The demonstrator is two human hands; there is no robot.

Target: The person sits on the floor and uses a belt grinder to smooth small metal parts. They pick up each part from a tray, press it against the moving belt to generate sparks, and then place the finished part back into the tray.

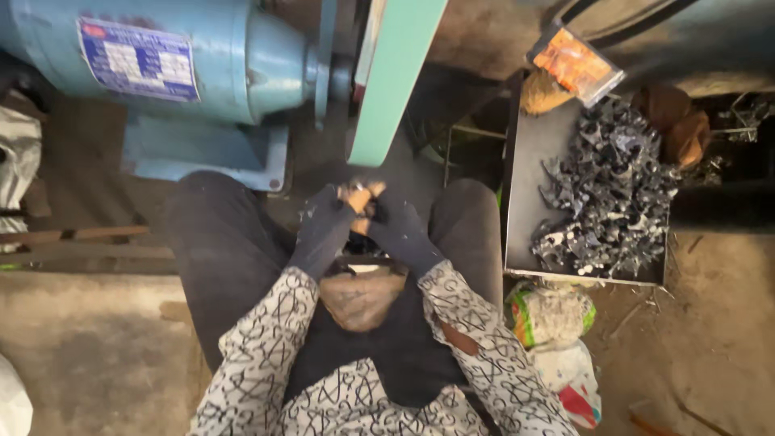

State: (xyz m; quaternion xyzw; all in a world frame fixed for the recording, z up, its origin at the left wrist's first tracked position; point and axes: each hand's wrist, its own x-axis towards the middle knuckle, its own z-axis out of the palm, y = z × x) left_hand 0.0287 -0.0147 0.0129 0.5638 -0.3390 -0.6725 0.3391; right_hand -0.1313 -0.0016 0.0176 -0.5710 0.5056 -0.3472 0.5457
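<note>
My left hand [327,222] and my right hand [395,226], both in dark fingerless gloves, meet just below the lower end of a green sanding belt [395,81]. Together they pinch a small dark metal part [363,202], mostly hidden by my fingers. The belt runs from a blue electric motor [161,60] at the upper left. My knees in dark trousers spread on either side of my hands.
A grey metal tray [525,202] to my right holds a heap of small dark metal parts [609,190]. An orange packet [575,64] lies at its top. Crumpled plastic bags [557,339] sit below the tray. The floor is dusty concrete.
</note>
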